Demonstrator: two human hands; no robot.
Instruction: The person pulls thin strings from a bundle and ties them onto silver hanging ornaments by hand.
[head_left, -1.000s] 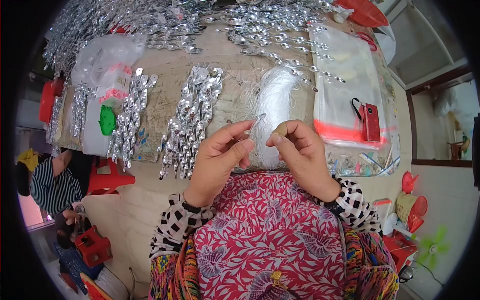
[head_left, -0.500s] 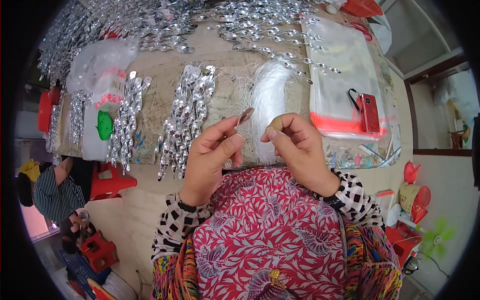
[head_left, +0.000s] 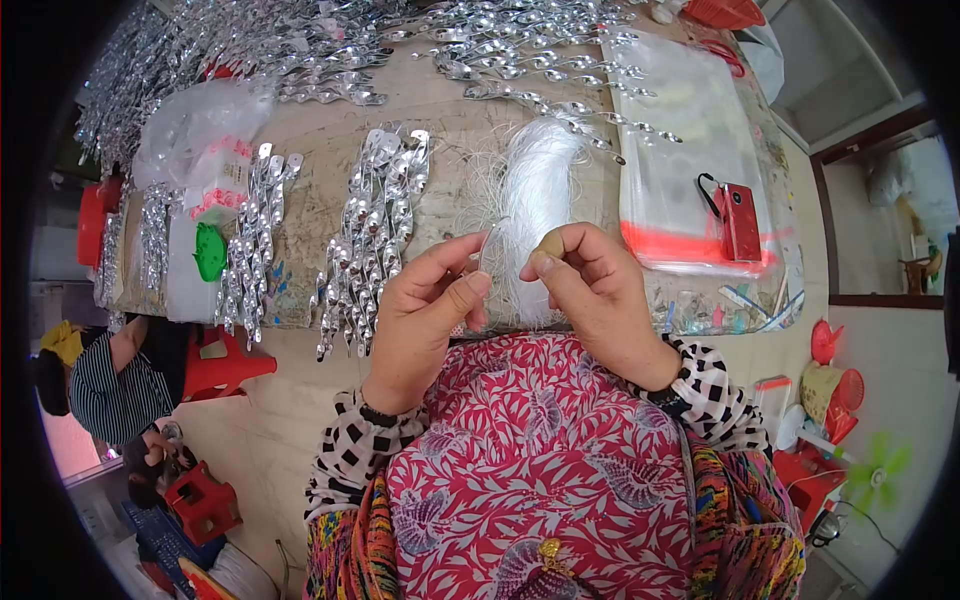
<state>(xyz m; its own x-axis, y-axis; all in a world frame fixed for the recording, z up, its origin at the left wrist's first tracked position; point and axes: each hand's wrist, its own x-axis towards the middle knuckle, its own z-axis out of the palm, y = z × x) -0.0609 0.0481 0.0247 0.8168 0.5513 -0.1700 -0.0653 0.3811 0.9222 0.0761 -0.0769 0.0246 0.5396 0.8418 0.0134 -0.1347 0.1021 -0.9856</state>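
Observation:
My left hand (head_left: pixel 425 315) is raised over the table's near edge, thumb and fingers pinched on a small thin metal piece (head_left: pixel 485 250) seen nearly edge-on. To its right, my right hand (head_left: pixel 605 305) has thumb and forefinger pressed together; whatever lies between those fingertips is too small to make out. Behind and between both hands lies a bundle of white thread (head_left: pixel 540 180), its loose strands spreading left. Twisted silver strips (head_left: pixel 385 205) lie in a bunch on the table left of the thread.
More silver strips (head_left: pixel 260 225) lie further left, beside a green object (head_left: pixel 210 250). Clear plastic bags (head_left: pixel 680 150) with a red phone-like device (head_left: pixel 740 225) are on the right. Heaped strips (head_left: pixel 250 45) cover the back. A person in a striped top (head_left: pixel 120 385) sits at left.
The metal piece in my left hand has turned from showing a dark oval face to nearly edge-on. My right hand stays pinched in almost the same place.

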